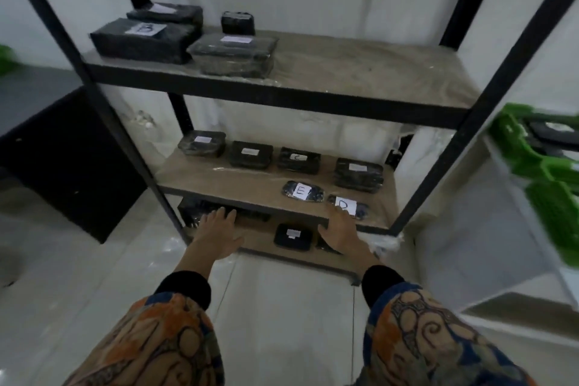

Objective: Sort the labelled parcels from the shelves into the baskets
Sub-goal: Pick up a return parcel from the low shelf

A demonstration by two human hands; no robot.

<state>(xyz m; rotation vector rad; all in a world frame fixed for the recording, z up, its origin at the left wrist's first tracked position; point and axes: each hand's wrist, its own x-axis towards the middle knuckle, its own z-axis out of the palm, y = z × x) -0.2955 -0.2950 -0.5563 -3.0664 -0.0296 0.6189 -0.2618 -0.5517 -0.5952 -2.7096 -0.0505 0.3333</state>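
Because the D-labelled parcel (346, 206) lies at the front edge of the middle shelf (219, 178), the right hand (340, 233) reaches toward it, grip open and empty; the left hand (217, 233), fingers straight, holds nothing near the bottom shelf (260, 241).

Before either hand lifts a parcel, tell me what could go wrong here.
1. The D parcel lies at the front edge of the middle shelf, with the right hand at it; a nudge might push it off.
2. The left hand reaches under that shelf toward a dark parcel; it could knock the edge on lifting.
3. The label on the bottom-shelf parcel is unreadable from here, so it may land in the wrong green basket.
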